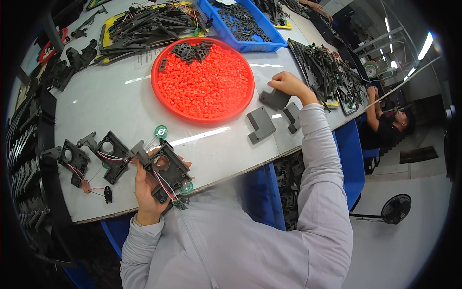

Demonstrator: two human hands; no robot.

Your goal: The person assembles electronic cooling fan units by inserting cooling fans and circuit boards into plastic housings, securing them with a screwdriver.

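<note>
My left hand (147,190) is wrapped round a dark grey plastic housing (169,168) near the front edge of the table. Red and white wires run across the housing to a small green circuit board (179,204), and a round green disc (187,187) sits at its side. To the right, my right hand (290,85) is closed at the upper edge of a flat grey plastic cover (275,99); its fingertips are partly hidden. Close by lie a notched grey cover (261,125) and a narrower grey piece (292,117).
A red round tray (155,91) of orange-red plastic bits stands mid-table. Two more wired housings (113,156) lie left. Behind are a blue bin (260,46) of dark parts and heaped dark strips (149,26). A co-worker (392,120) sits far right.
</note>
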